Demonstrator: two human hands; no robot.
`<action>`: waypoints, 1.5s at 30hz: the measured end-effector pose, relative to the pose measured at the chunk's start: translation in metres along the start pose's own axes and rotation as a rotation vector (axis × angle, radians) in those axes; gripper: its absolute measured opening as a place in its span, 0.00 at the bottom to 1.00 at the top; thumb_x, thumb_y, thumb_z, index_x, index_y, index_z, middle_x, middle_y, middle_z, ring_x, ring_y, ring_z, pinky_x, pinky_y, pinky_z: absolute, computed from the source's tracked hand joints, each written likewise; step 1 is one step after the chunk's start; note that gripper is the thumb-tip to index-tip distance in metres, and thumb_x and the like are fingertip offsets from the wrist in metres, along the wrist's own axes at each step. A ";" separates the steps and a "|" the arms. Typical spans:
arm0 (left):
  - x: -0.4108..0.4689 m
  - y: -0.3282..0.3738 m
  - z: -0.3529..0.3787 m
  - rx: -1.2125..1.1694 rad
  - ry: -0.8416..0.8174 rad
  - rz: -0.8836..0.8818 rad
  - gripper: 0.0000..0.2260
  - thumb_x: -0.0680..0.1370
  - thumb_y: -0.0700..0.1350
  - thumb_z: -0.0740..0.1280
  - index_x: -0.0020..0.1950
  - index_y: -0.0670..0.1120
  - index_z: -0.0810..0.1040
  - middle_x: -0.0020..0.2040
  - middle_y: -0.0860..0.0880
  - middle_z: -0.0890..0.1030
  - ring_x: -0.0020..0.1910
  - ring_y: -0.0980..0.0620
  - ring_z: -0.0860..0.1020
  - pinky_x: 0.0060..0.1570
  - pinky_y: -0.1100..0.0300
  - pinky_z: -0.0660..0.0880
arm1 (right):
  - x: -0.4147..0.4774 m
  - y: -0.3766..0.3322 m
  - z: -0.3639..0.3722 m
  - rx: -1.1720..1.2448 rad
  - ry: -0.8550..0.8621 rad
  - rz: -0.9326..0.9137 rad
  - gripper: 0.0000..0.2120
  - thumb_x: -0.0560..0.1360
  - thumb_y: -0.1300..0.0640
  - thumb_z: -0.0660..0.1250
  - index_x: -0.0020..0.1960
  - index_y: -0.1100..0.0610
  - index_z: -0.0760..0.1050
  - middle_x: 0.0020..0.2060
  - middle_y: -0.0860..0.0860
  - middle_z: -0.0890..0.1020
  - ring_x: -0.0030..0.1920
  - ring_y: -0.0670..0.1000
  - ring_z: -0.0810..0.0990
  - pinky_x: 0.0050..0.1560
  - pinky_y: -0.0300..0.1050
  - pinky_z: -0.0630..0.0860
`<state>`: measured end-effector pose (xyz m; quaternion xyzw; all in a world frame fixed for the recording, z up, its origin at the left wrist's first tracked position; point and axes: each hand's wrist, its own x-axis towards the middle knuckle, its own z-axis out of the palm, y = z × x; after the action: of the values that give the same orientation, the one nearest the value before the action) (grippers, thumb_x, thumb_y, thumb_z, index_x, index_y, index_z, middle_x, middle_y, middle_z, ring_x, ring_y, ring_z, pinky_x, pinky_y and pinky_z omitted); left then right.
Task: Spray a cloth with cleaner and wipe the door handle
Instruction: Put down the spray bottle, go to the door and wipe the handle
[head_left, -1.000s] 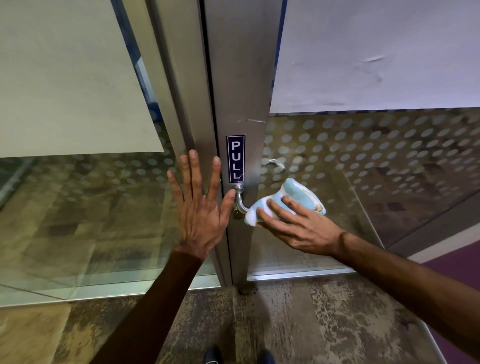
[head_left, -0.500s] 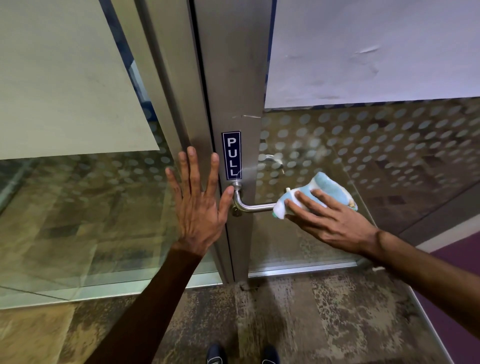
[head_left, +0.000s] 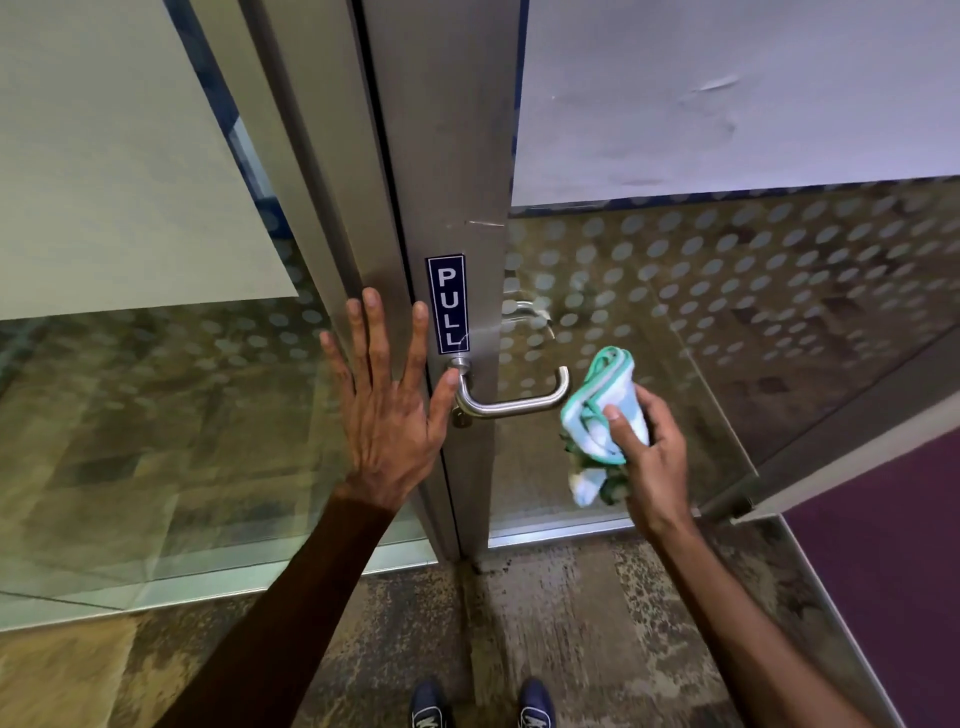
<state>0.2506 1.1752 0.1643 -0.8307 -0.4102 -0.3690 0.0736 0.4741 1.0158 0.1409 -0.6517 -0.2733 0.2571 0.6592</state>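
Clutching a bunched teal-and-white cloth (head_left: 602, 415), the right hand (head_left: 649, 457) sits just right of the lever door handle's (head_left: 511, 402) free end, apart from it. Nearest, two dark shoes (head_left: 480, 706) stand on mottled carpet (head_left: 571, 623). Farther in, the left hand (head_left: 389, 410) lies flat with fingers spread against the metal door frame (head_left: 447, 156), its thumb touching the handle's base under a blue PULL sign (head_left: 448, 303). Dotted glass (head_left: 727, 291) lies behind.

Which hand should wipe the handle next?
The right hand, probably: it holds the cloth just beside the door handle. The left hand is flat against the door frame, empty.
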 end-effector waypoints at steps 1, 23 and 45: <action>0.000 0.000 -0.001 0.001 0.000 0.006 0.30 0.86 0.63 0.47 0.83 0.54 0.39 0.82 0.49 0.28 0.82 0.47 0.33 0.80 0.34 0.41 | 0.001 0.001 0.008 0.014 -0.011 -0.003 0.19 0.78 0.54 0.73 0.67 0.55 0.77 0.57 0.51 0.85 0.54 0.52 0.84 0.55 0.50 0.81; -0.001 -0.014 -0.006 0.008 -0.058 0.093 0.29 0.86 0.63 0.48 0.84 0.50 0.48 0.82 0.50 0.30 0.83 0.47 0.34 0.80 0.34 0.41 | -0.003 -0.007 0.101 0.183 0.432 0.086 0.11 0.76 0.60 0.76 0.45 0.53 0.73 0.41 0.54 0.82 0.40 0.51 0.81 0.42 0.52 0.82; 0.009 -0.033 -0.010 -0.081 -0.053 0.207 0.30 0.86 0.62 0.47 0.84 0.49 0.49 0.83 0.52 0.32 0.83 0.48 0.35 0.81 0.38 0.39 | -0.070 0.001 0.189 0.024 0.623 -0.005 0.13 0.75 0.53 0.77 0.52 0.54 0.74 0.48 0.51 0.75 0.50 0.52 0.77 0.56 0.60 0.77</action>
<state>0.2240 1.1976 0.1716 -0.8804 -0.3087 -0.3537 0.0666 0.2924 1.1033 0.1382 -0.6907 -0.0568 0.0465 0.7194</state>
